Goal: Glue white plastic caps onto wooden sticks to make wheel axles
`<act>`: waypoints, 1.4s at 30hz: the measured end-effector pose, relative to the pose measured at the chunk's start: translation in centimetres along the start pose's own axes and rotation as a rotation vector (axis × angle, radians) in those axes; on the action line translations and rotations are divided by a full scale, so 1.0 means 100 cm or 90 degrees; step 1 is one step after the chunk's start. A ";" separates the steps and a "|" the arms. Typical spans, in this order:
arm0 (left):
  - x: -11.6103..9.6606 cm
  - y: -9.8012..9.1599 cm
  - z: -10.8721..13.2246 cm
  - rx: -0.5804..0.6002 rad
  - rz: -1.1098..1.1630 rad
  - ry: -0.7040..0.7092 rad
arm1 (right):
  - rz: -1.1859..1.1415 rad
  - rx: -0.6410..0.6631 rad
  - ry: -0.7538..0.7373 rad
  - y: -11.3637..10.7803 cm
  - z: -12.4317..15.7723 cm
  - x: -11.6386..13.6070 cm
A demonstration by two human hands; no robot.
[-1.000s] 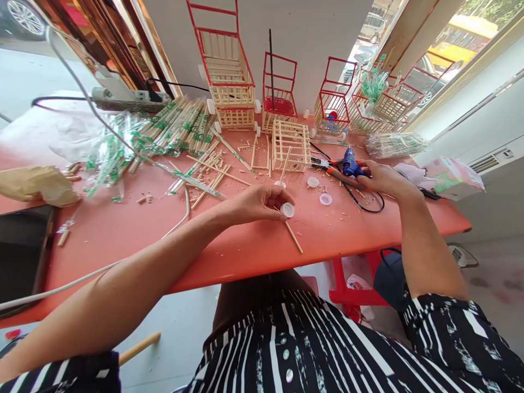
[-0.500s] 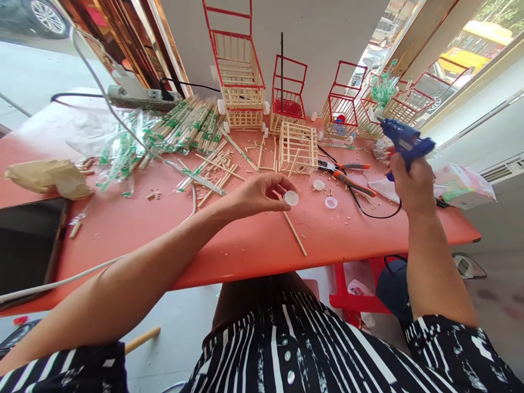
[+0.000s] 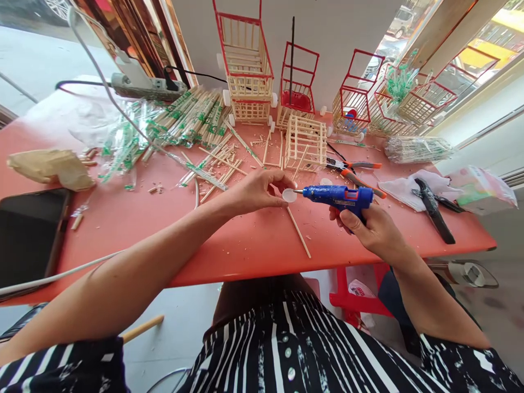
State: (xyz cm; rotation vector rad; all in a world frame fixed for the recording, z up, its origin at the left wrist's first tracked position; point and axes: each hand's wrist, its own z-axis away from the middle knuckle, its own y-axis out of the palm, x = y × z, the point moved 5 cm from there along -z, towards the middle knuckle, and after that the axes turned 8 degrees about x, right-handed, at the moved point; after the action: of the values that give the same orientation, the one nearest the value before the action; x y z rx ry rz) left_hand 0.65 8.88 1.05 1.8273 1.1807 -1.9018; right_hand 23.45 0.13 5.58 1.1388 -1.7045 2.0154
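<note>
Left hand (image 3: 271, 189): your thumb and fingers pinch a round white cap (image 3: 289, 196) by its edge. Cap is over the near middle of the table (image 3: 180, 240), above the upper end of a loose stick (image 3: 299, 233).

Right hand (image 3: 373, 226): your fingers are curled around the handle of the blue glue gun (image 3: 335, 195). Cannot tell whether a finger presses the trigger. Gun lies nearly level, nozzle pointing left, its tip at the cap's right edge; touching or just short, cannot tell.

Just beyond your hands, a small stick crate (image 3: 306, 143) stands on the table, with one stick leaning against its front. Right of the crate, the orange-handled pliers (image 3: 365, 165) lie open, partly behind the gun. A second pale cap (image 3: 326, 181) shows just above the gun's barrel.

Back row, near the wall: a tall red-trimmed cart (image 3: 246, 76) on white wheels, a smaller cart to its right with a red dish (image 3: 295, 101) in it. Left of these, wrapped sticks (image 3: 196, 117) in a heap. Far left, a dark tablet (image 3: 33, 234) lies flat. Off to your right, a black tool (image 3: 434, 212) beside a tissue pack (image 3: 483, 186).
</note>
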 end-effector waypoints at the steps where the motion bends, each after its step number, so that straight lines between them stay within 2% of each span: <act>1: -0.001 0.000 0.000 -0.002 -0.016 -0.001 | 0.020 -0.002 0.005 0.001 -0.001 -0.001; 8: -0.005 0.001 0.002 -0.011 -0.072 0.035 | 0.097 0.034 0.056 0.005 -0.008 -0.002; 15: -0.006 0.002 0.002 0.002 -0.103 0.050 | 0.139 0.032 0.055 0.005 -0.009 0.002; 33: -0.009 0.004 0.002 0.005 -0.127 0.060 | 0.229 0.023 -0.010 0.003 -0.011 0.010; 42: -0.009 0.004 0.002 0.012 -0.125 0.073 | 0.222 0.010 -0.022 0.002 -0.010 0.012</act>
State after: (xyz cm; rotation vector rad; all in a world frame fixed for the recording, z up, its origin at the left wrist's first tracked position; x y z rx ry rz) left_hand 0.93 8.15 1.65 1.9146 1.4337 -1.9370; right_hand 22.12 0.70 6.23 0.9377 -2.0246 2.2195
